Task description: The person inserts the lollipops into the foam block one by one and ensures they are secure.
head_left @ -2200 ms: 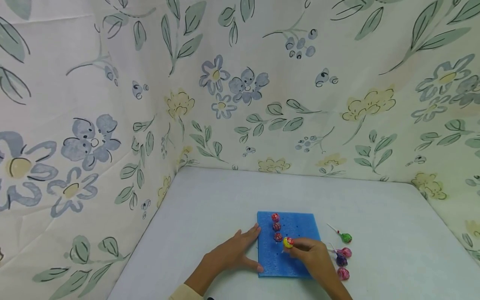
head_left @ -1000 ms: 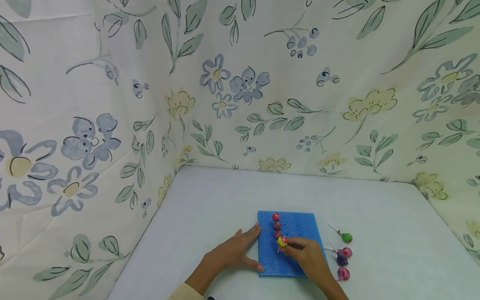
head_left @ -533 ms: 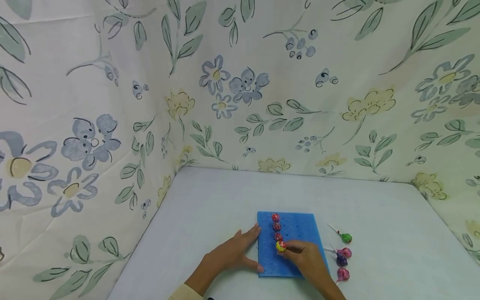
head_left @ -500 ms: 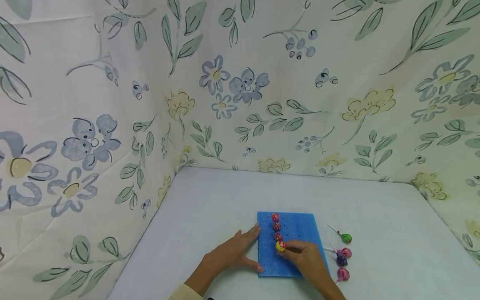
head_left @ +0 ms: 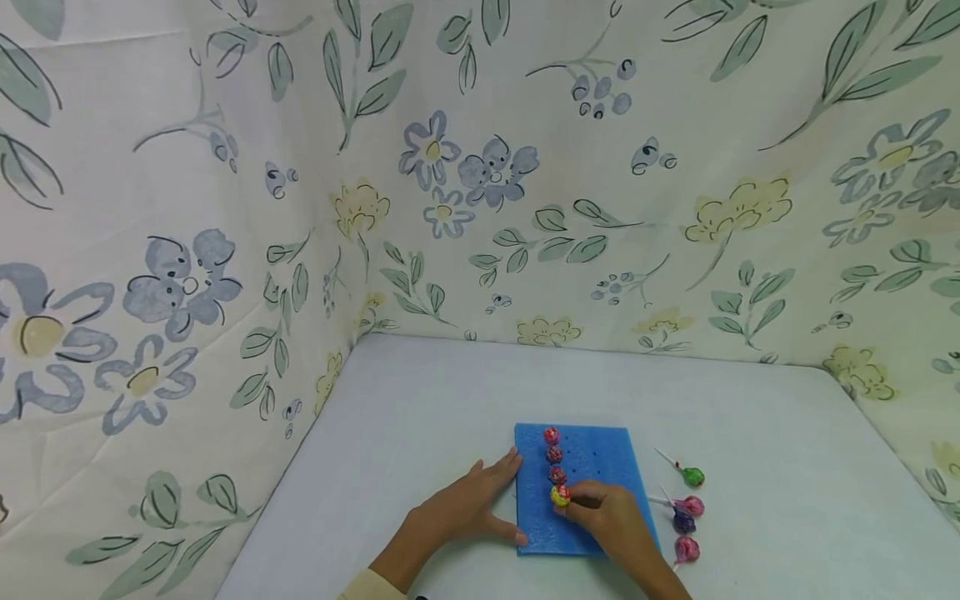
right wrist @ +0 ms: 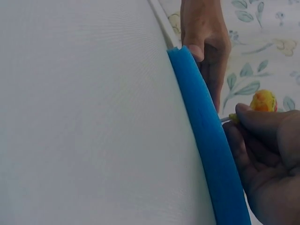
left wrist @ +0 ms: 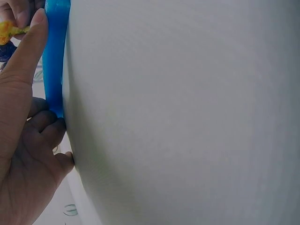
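Observation:
A blue foam board (head_left: 547,533) lies on the white table, with a column of three red-wrapped lollipops (head_left: 553,454) standing along its left part. My right hand (head_left: 606,510) pinches a yellow and red lollipop (head_left: 560,496) just below the nearest of those three. In the right wrist view, thumb and fingers grip this lollipop (right wrist: 263,101) close under its head, and its white stick (right wrist: 226,120) meets the board's top face. My left hand (head_left: 474,505) rests at the board's left edge, fingers stretched and thumb apart, touching the side.
Right of the board lie a green lollipop (head_left: 693,477), a purple one (head_left: 683,522) and two pink ones, the nearer pink lollipop (head_left: 686,548) toward the front. Small holes dot the board's upper right. Floral cloth (head_left: 600,250) hangs round the white table (head_left: 450,392).
My right hand has carried the yellow and red lollipop leftward, then slightly toward me, into line under the red ones. My left hand has stayed at the board's edge.

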A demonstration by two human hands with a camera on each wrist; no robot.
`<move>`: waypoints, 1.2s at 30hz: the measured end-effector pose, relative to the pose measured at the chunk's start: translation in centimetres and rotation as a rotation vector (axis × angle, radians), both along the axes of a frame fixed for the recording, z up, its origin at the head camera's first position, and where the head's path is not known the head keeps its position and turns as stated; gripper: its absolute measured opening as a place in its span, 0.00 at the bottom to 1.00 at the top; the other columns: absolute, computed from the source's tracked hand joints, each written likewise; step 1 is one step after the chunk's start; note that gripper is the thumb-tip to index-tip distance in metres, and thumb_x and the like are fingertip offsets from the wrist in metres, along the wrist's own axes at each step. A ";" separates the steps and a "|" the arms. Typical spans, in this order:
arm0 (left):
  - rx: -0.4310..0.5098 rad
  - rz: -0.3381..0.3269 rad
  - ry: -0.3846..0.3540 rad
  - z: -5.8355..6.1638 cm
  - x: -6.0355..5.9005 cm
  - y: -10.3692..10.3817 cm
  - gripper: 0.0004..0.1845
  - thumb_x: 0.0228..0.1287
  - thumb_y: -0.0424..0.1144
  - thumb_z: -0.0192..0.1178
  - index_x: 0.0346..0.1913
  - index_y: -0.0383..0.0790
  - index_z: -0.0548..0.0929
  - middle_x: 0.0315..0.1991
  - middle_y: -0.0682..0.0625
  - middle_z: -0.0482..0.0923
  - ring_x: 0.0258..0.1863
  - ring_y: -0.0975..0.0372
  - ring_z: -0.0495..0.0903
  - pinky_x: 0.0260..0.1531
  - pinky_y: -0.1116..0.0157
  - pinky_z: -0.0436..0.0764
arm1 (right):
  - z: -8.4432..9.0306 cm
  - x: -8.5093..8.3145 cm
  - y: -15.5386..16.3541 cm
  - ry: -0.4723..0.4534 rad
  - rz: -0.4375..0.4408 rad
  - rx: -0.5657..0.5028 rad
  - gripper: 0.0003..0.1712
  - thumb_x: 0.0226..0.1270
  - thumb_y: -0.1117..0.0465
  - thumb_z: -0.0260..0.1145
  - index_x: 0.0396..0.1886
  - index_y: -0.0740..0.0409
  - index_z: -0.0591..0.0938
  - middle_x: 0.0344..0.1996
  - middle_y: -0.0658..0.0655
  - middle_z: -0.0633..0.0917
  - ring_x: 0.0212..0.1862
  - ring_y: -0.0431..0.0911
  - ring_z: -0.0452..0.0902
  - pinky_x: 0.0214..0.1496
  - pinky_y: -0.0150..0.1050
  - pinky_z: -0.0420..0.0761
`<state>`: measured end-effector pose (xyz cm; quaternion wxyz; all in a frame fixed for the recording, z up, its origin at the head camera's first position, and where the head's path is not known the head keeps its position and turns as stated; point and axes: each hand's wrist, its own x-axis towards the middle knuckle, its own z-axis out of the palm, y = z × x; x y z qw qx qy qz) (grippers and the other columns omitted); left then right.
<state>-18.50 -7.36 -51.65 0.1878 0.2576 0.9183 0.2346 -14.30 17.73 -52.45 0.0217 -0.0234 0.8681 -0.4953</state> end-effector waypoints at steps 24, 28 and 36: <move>0.002 0.001 0.004 0.2 0.2 0.1 0.61 0.55 0.72 0.73 0.86 0.53 0.57 0.86 0.57 0.51 0.83 0.45 0.57 0.77 0.42 0.66 | -0.2 1.2 2.6 -0.057 -0.026 -0.144 0.17 0.65 0.50 0.79 0.50 0.52 0.92 0.47 0.51 0.93 0.51 0.40 0.89 0.53 0.31 0.87; 0.006 0.000 0.006 0.2 0.2 0.1 0.61 0.55 0.71 0.73 0.86 0.53 0.57 0.86 0.57 0.51 0.84 0.48 0.56 0.78 0.42 0.65 | 0.2 1.6 3.2 -0.066 -0.076 -0.137 0.16 0.66 0.52 0.79 0.50 0.53 0.92 0.46 0.51 0.93 0.49 0.38 0.89 0.52 0.32 0.88; 0.023 -0.002 0.001 0.0 0.2 0.1 0.62 0.54 0.70 0.74 0.86 0.52 0.56 0.87 0.57 0.50 0.85 0.51 0.54 0.79 0.42 0.62 | 1.1 2.4 4.5 -0.093 -0.154 -0.073 0.15 0.67 0.52 0.78 0.50 0.51 0.92 0.47 0.49 0.93 0.49 0.37 0.88 0.53 0.33 0.88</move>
